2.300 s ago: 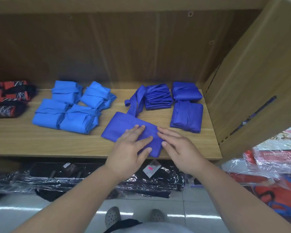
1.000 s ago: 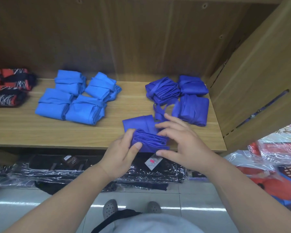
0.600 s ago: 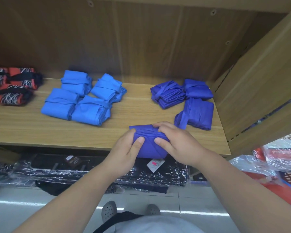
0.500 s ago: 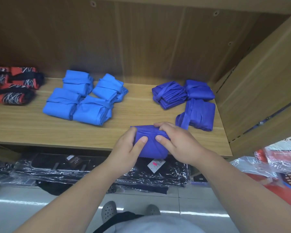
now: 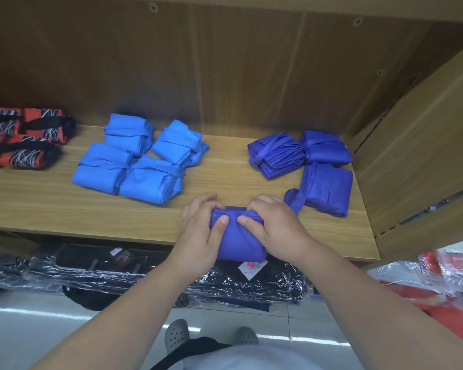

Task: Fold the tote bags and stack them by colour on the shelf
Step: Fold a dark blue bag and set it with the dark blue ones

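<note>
Both hands grip one folded dark blue tote bag (image 5: 238,241) at the front edge of the wooden shelf (image 5: 64,209), seen from the head view. The left hand (image 5: 198,236) wraps the bundle's left side, with its fingers curled over the far edge and its thumb pressed on top. The right hand (image 5: 275,231) does the same on the right side, and the two thumbs lie near each other on the cloth. The near end of the bundle hangs slightly past the shelf's lip.

Behind and to the right lie three more dark blue folded bags (image 5: 326,188), close together near the shelf's side wall. A cluster of four light blue folded bags (image 5: 134,166) sits left of centre, touching one another. Red patterned bags (image 5: 22,140) lie at the far left. Plastic-wrapped dark goods (image 5: 91,268) lie under the shelf.
</note>
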